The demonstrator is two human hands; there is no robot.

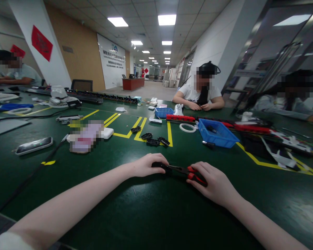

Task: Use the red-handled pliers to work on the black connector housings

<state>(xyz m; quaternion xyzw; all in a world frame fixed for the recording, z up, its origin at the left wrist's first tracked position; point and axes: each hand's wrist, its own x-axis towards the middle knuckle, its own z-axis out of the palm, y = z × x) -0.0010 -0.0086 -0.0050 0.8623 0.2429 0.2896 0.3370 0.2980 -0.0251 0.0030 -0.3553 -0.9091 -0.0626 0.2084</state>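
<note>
My left hand (146, 165) is closed around a small black plastic part (160, 165) low on the green table (151, 215). My right hand (214, 182) grips red-handled pliers (191, 172), whose dark jaws point left and meet the black part. Both hands rest on the table surface, almost touching. A few more black parts (153, 140) lie just beyond my hands, inside yellow tape lines.
A blue bin (217, 133) and a white tape ring (187, 127) sit ahead right. A second blue bin (163, 111), red strips (181, 118) and two seated people are across the table. A phone-like device (34, 145), a black cable and a white box lie left.
</note>
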